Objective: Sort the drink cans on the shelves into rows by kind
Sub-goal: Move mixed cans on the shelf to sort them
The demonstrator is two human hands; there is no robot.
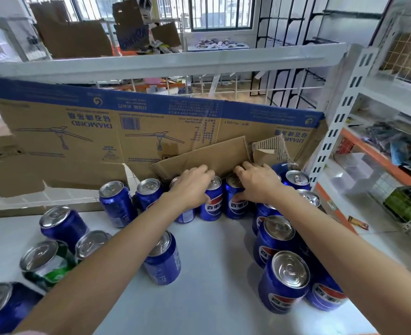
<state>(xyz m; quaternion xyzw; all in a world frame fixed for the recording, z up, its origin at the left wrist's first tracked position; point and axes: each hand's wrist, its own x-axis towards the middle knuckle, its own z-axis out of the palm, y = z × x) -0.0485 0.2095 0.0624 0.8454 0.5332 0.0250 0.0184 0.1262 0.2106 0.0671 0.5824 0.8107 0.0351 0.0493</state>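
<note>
Forearms reach over front cans; my left hand [194, 182] and right hand [257, 183] each curl on 1 upright back-row can [213, 201], side by side, fingers atop.

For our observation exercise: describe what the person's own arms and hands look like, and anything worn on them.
Both forearms are bare from the bottom of the picture to the wrist. The left hand and right hand wear no gloves, and no rings, watch or bracelet show. A sliver of pink fabric, perhaps a sleeve edge, shows at the bottom left by the left arm.
</note>
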